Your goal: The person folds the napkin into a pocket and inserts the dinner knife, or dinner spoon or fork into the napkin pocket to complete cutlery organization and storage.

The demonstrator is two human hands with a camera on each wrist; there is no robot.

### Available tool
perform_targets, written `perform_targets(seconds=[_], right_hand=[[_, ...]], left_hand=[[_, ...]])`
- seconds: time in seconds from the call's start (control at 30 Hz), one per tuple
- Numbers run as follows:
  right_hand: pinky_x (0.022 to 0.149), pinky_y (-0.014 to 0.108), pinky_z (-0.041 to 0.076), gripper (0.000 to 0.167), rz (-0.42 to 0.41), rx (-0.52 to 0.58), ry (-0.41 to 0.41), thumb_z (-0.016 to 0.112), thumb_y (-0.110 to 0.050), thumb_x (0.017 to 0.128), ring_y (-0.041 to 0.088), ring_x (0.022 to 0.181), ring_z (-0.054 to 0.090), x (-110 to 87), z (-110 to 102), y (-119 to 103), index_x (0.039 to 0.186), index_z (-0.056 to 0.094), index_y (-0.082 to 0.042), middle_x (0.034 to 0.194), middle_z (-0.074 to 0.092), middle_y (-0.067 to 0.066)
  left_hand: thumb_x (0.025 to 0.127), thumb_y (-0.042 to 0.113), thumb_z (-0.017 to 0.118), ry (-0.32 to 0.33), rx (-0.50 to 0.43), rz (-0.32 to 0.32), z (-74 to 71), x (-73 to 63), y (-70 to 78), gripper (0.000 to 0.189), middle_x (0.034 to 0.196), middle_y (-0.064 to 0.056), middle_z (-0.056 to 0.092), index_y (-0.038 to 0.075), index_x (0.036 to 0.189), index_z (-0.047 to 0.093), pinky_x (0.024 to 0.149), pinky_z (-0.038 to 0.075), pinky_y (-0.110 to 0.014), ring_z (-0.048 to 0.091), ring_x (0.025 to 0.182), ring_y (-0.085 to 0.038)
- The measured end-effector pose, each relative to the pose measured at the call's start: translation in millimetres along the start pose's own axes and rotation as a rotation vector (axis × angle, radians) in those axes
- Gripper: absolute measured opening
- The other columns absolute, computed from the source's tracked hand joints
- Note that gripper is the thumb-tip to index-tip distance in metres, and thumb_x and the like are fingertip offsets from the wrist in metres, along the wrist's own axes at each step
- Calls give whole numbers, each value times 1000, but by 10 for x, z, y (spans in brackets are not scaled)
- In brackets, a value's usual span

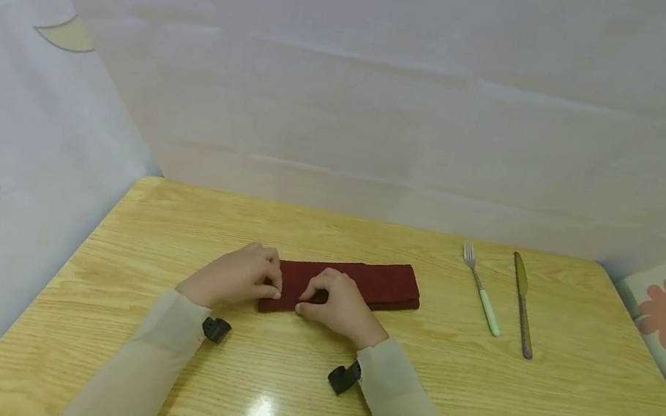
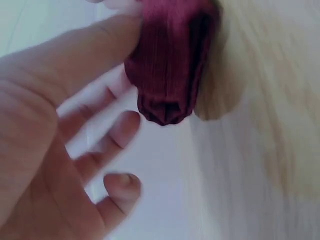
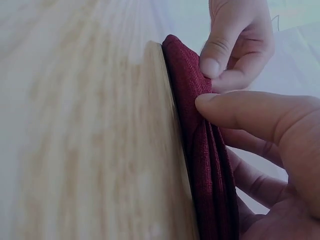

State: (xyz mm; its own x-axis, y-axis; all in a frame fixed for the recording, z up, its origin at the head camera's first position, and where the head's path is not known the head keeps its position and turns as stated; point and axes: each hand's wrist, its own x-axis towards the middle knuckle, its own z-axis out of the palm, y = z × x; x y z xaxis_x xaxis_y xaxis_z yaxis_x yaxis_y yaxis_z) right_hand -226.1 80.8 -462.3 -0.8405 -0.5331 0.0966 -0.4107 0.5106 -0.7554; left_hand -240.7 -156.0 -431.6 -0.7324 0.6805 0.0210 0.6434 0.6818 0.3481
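A dark red cloth napkin (image 1: 386, 284), folded into a long layered strip, lies at a slight slant on the table. At its left end my left hand (image 1: 241, 276) pinches the cloth between thumb and forefinger, while the other fingers curve loosely in the left wrist view. My right hand (image 1: 343, 304) grips the napkin's near edge a little to the right. Its thumb presses on the folded layers (image 3: 210, 170) in the right wrist view, with the fingers behind them. The napkin's end (image 2: 165, 100) shows stacked folds in the left wrist view.
On the right of the wooden table (image 1: 573, 399) lie a fork (image 1: 484, 298) with a pale green handle and a table knife (image 1: 522, 308). A white backdrop (image 1: 335, 119) rises behind the table's far edge.
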Motion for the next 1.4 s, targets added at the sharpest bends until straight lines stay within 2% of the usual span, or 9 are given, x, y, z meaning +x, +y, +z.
perform_targets(seconds=[0.17,0.3,0.5,0.6,0.8,0.93,1.17,1.3,1.4], right_hand=[[85,37,45,9,-29,2,-5,80,-16,90,15,94,54,6,-3,0,98,80,-17,100,63,-5],[89,37,45,3,-38,-16,-2,79,-19,91,11,93,53,23,9,2,92,82,-20,96,62,-8],[99,42,40,6,-33,-48,-22,79,-19,91,12,96,52,34,27,1,87,80,-24,97,60,-9],[97,42,41,7,-24,-38,-15,79,-17,91,14,97,52,24,29,-9,87,79,-23,98,59,-7],[103,47,38,10,22,-6,16,78,-15,91,20,104,51,-5,43,-47,84,78,-21,98,59,-5],[98,46,39,12,56,-7,34,77,-15,91,26,109,48,-7,62,-63,81,77,-20,98,58,-3],[83,43,36,25,55,-89,27,78,-16,91,26,98,45,11,107,-80,71,63,-21,96,57,-2],[84,42,37,25,57,-81,30,79,-16,90,25,97,45,8,108,-95,71,63,-20,94,57,-2],[85,40,38,24,51,-74,36,80,-16,89,23,96,45,9,106,-93,71,65,-20,91,56,-3]], left_hand=[[93,22,75,56,47,2,-1,-2,-28,14,88,15,62,26,81,71,80,48,-33,50,89,-14],[97,21,71,22,18,11,2,15,-44,16,79,17,56,24,82,66,77,44,-32,46,81,-13],[96,20,72,-40,-50,26,4,2,-68,7,90,16,63,23,90,73,89,47,-38,54,88,-11],[96,21,72,-43,-62,-5,6,0,-59,9,92,13,62,23,87,72,90,46,-40,54,90,-13],[99,18,68,-30,-19,-93,27,5,7,13,118,-4,57,21,87,69,91,50,-40,56,103,-21],[98,21,70,-21,-1,-162,30,2,59,15,127,-8,54,21,83,68,86,51,-40,57,104,-23],[93,17,76,13,56,-199,33,1,202,21,92,2,54,16,82,58,68,45,-31,48,75,-15],[93,9,75,11,39,-241,45,16,276,13,80,4,63,15,83,68,69,51,-31,54,70,-11],[92,11,76,33,83,-278,63,15,315,13,79,5,65,16,83,68,70,52,-33,55,73,-12]])
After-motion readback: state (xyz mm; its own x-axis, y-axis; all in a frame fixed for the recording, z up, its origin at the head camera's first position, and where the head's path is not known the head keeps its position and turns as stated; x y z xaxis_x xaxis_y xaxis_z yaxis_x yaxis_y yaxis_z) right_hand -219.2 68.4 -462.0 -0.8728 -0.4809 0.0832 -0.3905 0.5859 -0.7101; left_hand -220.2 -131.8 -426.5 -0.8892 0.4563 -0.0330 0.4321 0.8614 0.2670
